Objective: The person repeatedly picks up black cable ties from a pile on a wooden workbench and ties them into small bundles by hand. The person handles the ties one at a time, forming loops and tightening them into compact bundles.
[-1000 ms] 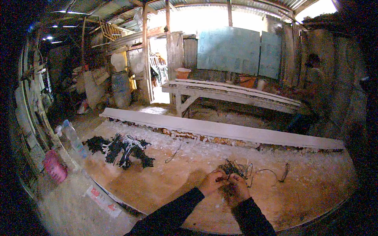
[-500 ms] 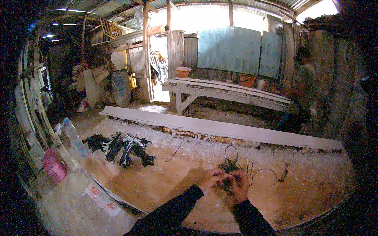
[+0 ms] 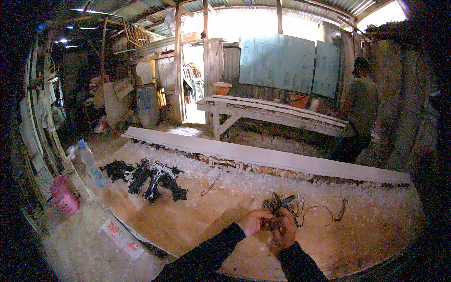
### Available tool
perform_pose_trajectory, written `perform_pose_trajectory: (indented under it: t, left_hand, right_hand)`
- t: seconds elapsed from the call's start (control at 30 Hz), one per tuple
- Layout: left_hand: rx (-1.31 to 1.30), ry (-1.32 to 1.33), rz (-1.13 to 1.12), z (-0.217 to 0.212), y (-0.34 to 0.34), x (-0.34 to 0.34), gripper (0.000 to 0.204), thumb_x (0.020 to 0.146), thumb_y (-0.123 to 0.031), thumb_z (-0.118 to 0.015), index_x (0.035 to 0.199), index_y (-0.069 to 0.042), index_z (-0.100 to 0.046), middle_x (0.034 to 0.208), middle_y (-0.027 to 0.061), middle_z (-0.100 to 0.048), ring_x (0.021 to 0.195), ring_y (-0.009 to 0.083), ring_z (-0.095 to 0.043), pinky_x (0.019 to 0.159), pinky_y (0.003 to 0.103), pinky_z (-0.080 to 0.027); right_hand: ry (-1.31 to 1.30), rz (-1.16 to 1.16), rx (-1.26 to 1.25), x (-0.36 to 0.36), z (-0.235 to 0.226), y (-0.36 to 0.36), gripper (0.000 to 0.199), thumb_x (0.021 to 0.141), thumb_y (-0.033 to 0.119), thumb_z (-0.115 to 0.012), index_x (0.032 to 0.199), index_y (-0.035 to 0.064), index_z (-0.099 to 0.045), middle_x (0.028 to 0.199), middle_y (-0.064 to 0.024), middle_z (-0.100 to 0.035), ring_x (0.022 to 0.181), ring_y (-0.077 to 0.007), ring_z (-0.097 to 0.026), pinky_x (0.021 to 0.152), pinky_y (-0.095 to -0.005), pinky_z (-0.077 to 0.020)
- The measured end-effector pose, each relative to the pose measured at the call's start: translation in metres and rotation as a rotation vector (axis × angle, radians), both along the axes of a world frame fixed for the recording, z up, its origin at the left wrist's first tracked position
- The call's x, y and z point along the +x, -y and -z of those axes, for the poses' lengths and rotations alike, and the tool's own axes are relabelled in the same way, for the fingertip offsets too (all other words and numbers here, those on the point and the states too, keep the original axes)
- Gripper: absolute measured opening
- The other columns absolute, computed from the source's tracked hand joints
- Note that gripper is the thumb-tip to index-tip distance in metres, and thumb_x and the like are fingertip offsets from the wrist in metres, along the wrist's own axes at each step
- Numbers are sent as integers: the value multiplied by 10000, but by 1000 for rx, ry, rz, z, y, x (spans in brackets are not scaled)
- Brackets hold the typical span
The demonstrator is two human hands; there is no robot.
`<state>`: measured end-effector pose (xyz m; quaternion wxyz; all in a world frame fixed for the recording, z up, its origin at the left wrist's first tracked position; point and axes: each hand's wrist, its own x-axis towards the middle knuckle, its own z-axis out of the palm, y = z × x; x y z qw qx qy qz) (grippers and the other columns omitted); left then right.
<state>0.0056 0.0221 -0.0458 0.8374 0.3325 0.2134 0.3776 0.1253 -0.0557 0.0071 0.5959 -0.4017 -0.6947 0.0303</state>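
Observation:
Both my hands work together over a dusty wooden worktop (image 3: 197, 221). My left hand (image 3: 255, 221) and my right hand (image 3: 283, 229) are closed on a small tangle of dark wire pieces (image 3: 278, 206) that sticks up from between the fingers. A loose loop of thin wire (image 3: 319, 210) lies on the board just right of my hands. Both forearms are in dark sleeves coming from the lower edge.
Bundles of dark wire ties (image 3: 148, 176) lie at the worktop's left. A plastic bottle (image 3: 89, 162) and a pink container (image 3: 64, 196) stand at the left edge. A long pale plank (image 3: 263, 155) runs behind. A person (image 3: 359, 110) stands by a bench (image 3: 277, 110) at the back right.
My hands stay joined on the wire tangle, shifting slightly. The person at the back right has stepped further into view.

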Motion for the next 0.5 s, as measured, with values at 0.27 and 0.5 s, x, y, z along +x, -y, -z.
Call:
perform_pose_trajectory:
  t: [0.27, 0.5]
  left_hand:
    - [-34, 86, -9, -3, 7, 1, 126, 748, -122, -583, 848, -47, -579, 833, 24, -594, 761, 131, -556, 653, 240, -448]
    - [327, -366, -57, 3, 0, -4, 207, 798, -245, -533, 908, -75, -577, 795, 21, -590, 673, 137, -514, 623, 264, -428]
  right_hand:
    - [-789, -460, -492, 4, 5, 3, 202, 784, 176, -507, 945, 56, -483, 890, -75, -538, 777, -162, -522, 679, -299, -447]
    - [-9, -141, -104, 7, -22, 1, 89, 781, 65, -499, 849, 9, -516, 937, -161, -557, 870, -252, -543, 753, -319, -431]
